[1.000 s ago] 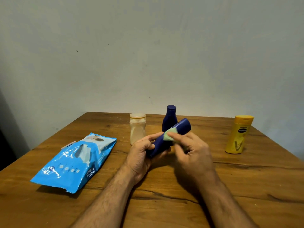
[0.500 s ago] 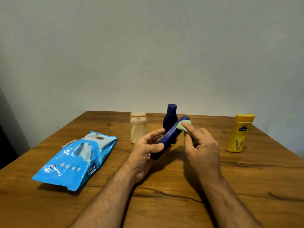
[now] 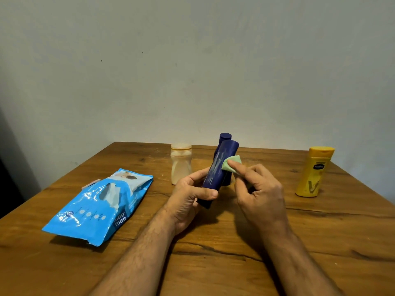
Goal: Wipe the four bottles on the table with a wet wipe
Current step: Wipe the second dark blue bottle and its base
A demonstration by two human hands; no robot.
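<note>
Nearest the camera, two bare forearms are reaching forward over the wooden table (image 3: pixel 213 263). The left hand (image 3: pixel 188 201) is gripping the lower part of a dark blue bottle (image 3: pixel 218 171), its fingers curling round the far side and its thumb lying across the near side, and it is holding the bottle off the table, leaning up and to the right. The right hand (image 3: pixel 258 193) is pinching a small folded green wet wipe (image 3: pixel 232 163); its index finger is stretching out and pressing the wipe against the right side of the held bottle's upper body, while the other fingers are curling inward. Pale streaks are showing along the bottle's near face.

To the left, a blue pack of wipes (image 3: pixel 100 206) is lying flat on the table, its opening facing up. Farther back, a second dark blue bottle (image 3: pixel 225 137) is standing upright just behind the held one, mostly hidden by it. A cream-coloured bottle (image 3: pixel 181 165) is standing upright to its left, and a yellow bottle (image 3: pixel 314 171) is standing well apart near the right edge. Beyond the table a plain pale wall (image 3: pixel 192 71) is filling the background.
</note>
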